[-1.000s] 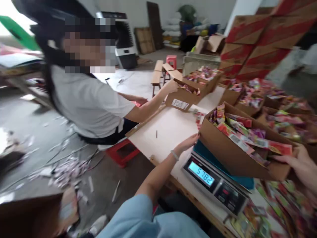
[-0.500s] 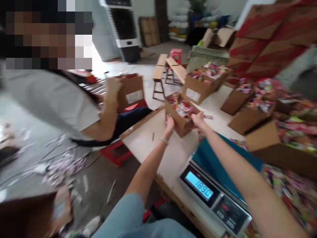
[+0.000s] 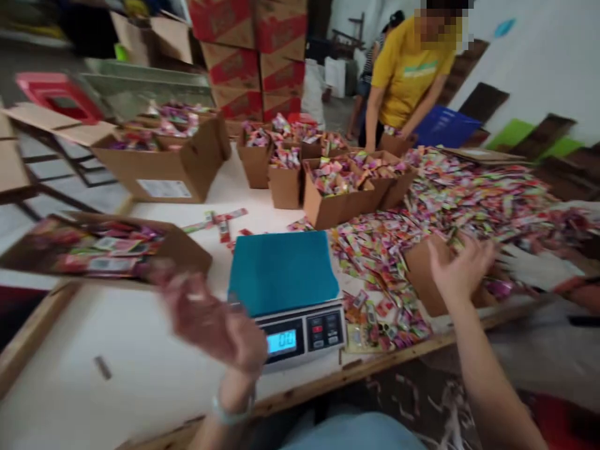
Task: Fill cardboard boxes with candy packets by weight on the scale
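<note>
My left hand (image 3: 210, 319) is raised palm up between a carton of small wrapped packets (image 3: 105, 247) and the digital scale (image 3: 304, 334). It is blurred, but the fingers look loosely apart with nothing in them. The scale has a bare blue pan (image 3: 284, 272) and reads 0.0. At the right, my right hand (image 3: 462, 262) has its fingers spread at a small brown carton (image 3: 424, 275) standing beside the heap of packets (image 3: 497, 194). Whether the fingers touch this carton is unclear, and most of its inside is hidden.
Several filled cartons (image 3: 337, 194) stand behind the scale, with a larger one (image 3: 159, 169) at the left. A person in a yellow shirt (image 3: 403, 69) bends over the far side. Stacked red-and-brown boxes (image 3: 234, 65) rise behind. A wooden strip (image 3: 398, 360) edges the table.
My view has swung right. Both hands have let go of the packet-filled carton, which stays on the table's left. My right hand is now at another carton; the scale reading fell to 0.0.
</note>
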`<state>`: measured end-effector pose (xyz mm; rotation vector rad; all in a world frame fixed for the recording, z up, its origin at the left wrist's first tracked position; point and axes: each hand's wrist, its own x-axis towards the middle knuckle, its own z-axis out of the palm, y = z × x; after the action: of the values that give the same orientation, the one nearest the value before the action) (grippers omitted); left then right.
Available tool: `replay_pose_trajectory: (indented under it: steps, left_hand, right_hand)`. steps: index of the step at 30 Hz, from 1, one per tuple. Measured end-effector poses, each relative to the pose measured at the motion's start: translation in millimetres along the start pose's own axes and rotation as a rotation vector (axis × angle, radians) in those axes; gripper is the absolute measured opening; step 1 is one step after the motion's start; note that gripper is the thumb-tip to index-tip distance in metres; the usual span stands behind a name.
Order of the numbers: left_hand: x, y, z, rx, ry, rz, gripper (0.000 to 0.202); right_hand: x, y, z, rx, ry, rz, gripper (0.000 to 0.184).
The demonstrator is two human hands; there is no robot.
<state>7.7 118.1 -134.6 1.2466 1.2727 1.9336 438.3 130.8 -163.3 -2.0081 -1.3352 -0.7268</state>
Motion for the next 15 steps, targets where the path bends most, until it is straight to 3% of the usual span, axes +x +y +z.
replay_pose_trajectory:
  steps: [1, 2, 4, 5, 9, 12, 15]
  left_hand:
    - [-24.0, 3.9, 30.1, -0.093, -0.054, 0.051, 0.052]
    - [-48.0, 5.5, 62.4, -0.186, -0.212, 0.022, 0.045]
    - [-89.9, 0.6, 131.1, -0.326, -0.646, -0.188, 0.043]
    - [-104.9, -5.7, 165.8, -0.348, -0.792, -0.277, 0.048]
    - [-122.8, -38.0, 285.6, -0.127, -1.023, -0.457, 0.051]
    - [-124.4, -49.1, 341.0, -0.046, -1.152, -0.577, 0.056]
    - [-140.9, -47.8, 364.4, -0.031, -1.299, -0.737, 0.059]
  right_hand:
    - [-14.4, 34.0, -15.9, -0.126, -0.035, 0.069, 0.080]
    - [-27.9, 61.1, -29.0, -0.210, -0.101, 0.123, 0.079]
    - [-49.6, 99.0, -47.5, -0.246, -0.275, 0.170, 0.069]
    - [-58.3, 112.7, -54.0, -0.214, -0.335, 0.168, 0.064]
    - [-92.1, 159.4, -73.4, 0.033, -0.296, 0.127, 0.064]
    - [-122.1, 198.9, -81.9, 0.208, -0.198, 0.201, 0.075]
    - [-148.3, 234.9, -88.4, 0.253, -0.107, 0.254, 0.081]
